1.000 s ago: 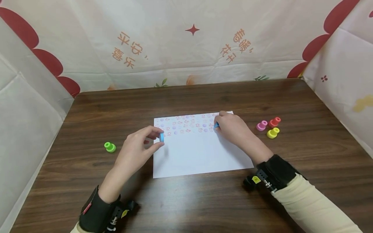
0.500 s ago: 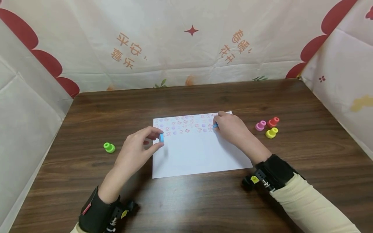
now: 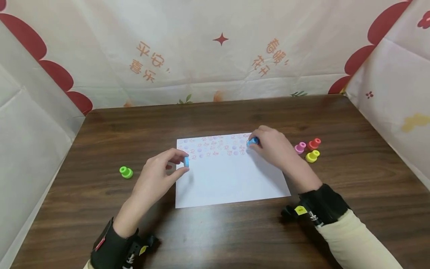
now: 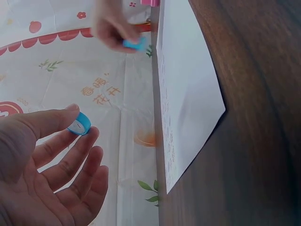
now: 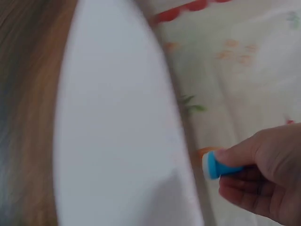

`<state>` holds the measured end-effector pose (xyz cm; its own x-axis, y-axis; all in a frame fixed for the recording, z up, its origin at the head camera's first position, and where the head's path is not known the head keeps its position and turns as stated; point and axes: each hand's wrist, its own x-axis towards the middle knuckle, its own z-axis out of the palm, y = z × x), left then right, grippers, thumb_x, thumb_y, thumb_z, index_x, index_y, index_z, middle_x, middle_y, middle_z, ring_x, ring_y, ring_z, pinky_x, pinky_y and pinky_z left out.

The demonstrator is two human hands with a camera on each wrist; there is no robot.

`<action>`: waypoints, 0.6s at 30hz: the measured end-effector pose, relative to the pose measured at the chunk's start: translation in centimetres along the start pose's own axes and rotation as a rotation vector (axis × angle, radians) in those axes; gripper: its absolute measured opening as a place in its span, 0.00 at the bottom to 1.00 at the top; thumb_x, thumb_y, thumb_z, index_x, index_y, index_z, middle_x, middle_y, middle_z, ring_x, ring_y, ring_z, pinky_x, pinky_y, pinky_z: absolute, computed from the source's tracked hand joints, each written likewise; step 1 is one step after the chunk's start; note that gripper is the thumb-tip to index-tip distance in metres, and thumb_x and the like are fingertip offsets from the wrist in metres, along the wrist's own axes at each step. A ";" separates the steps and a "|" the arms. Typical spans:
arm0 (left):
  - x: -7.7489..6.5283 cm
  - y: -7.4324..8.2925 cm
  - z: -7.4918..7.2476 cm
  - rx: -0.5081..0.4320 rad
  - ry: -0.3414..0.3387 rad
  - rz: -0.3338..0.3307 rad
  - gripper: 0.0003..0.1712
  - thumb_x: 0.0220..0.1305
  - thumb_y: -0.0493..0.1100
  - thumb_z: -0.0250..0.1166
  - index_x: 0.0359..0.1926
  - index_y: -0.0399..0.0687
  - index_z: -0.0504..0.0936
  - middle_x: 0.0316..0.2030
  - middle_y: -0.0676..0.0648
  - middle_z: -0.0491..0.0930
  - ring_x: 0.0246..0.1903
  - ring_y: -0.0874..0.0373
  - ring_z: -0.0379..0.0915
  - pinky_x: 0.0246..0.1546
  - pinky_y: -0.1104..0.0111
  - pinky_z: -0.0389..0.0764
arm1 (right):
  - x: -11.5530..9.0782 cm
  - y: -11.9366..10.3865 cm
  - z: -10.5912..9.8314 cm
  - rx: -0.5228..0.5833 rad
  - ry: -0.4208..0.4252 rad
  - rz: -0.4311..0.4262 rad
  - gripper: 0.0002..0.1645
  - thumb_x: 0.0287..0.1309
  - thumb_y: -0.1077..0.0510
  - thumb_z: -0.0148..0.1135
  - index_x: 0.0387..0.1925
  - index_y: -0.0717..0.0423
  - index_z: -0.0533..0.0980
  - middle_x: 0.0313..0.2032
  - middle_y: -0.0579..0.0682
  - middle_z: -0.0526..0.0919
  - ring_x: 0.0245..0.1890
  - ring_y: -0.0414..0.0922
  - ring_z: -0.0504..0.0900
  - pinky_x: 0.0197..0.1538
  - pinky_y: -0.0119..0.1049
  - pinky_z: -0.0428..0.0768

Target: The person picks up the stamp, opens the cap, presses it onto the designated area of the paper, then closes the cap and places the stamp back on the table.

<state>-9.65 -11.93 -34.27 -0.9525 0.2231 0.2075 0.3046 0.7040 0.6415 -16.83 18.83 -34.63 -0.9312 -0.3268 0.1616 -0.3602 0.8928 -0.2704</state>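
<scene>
Four loose stamps are standing on the brown desk (image 3: 141, 125) in the head view: a green stamp (image 3: 125, 172) toward its left edge, and a pink stamp (image 3: 300, 147), a red stamp (image 3: 314, 144) and a yellow stamp (image 3: 312, 156) grouping beyond the right edge of the white paper (image 3: 228, 183). Small red and purple prints (image 3: 215, 145) are running along the paper's far edge. By its left edge the left hand (image 3: 158, 173) is holding a blue cap (image 3: 186, 161); near its far right corner the right hand (image 3: 273, 147) is holding a blue stamp (image 3: 252, 141).

In the left wrist view, the left thumb and forefinger are pinching the cap by its rim, while the other fingers are spreading loosely. Being small, smooth and probably stiff, the cap is likely weighing almost nothing, and the rim is offering the surest hold.

In the right wrist view, blurred in part, the right thumb and fingers are closing round the blue stamp's narrower end, and its pale end is facing away from the palm. It is probably handling as light, rigid plastic, slightly slippery but hardly fragile; the handle is seeming the best place to grip, keeping fingertips off the pale end.
</scene>
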 end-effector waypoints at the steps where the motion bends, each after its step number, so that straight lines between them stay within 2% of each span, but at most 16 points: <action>1: 0.0 0.0 0.1 -0.004 0.000 0.002 0.20 0.51 0.41 0.74 0.47 0.46 0.80 0.39 0.43 0.85 0.40 0.51 0.79 0.44 0.53 0.85 | -0.1 -0.1 -0.4 0.049 0.032 0.021 0.15 0.52 0.58 0.70 0.40 0.62 0.81 0.36 0.56 0.80 0.33 0.50 0.77 0.41 0.48 0.85; 4: 0.1 0.2 0.2 -0.012 0.002 0.007 0.20 0.51 0.41 0.73 0.46 0.47 0.80 0.39 0.44 0.85 0.39 0.52 0.78 0.44 0.53 0.85 | -0.4 -0.5 -1.3 0.182 0.106 0.049 0.14 0.51 0.58 0.71 0.40 0.60 0.81 0.36 0.55 0.80 0.34 0.50 0.76 0.41 0.49 0.86; 9: 0.3 0.8 0.4 -0.032 0.001 0.026 0.18 0.53 0.42 0.72 0.46 0.48 0.81 0.37 0.47 0.85 0.38 0.54 0.78 0.42 0.56 0.85 | -0.7 -1.4 -1.9 0.331 0.164 0.056 0.13 0.52 0.59 0.70 0.41 0.59 0.81 0.37 0.56 0.82 0.36 0.49 0.78 0.43 0.51 0.86; 14: 0.7 1.4 0.8 -0.045 0.001 0.027 0.18 0.53 0.42 0.72 0.46 0.48 0.81 0.38 0.47 0.85 0.39 0.53 0.79 0.42 0.56 0.85 | -1.1 -2.3 -1.7 0.415 0.196 0.040 0.13 0.52 0.60 0.70 0.40 0.59 0.81 0.36 0.55 0.84 0.33 0.47 0.79 0.43 0.50 0.86; 18: 1.0 1.6 1.1 -0.060 0.001 0.031 0.19 0.53 0.42 0.72 0.47 0.48 0.81 0.39 0.47 0.85 0.40 0.53 0.79 0.42 0.55 0.85 | -1.4 -3.3 -1.4 0.441 0.208 0.003 0.13 0.51 0.61 0.71 0.40 0.59 0.81 0.36 0.55 0.85 0.32 0.46 0.79 0.41 0.49 0.87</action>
<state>-10.07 -9.83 -33.86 -0.9426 0.2434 0.2286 0.3336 0.6553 0.6778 -14.28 16.81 -32.65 -0.9174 -0.2158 0.3343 -0.3891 0.6626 -0.6400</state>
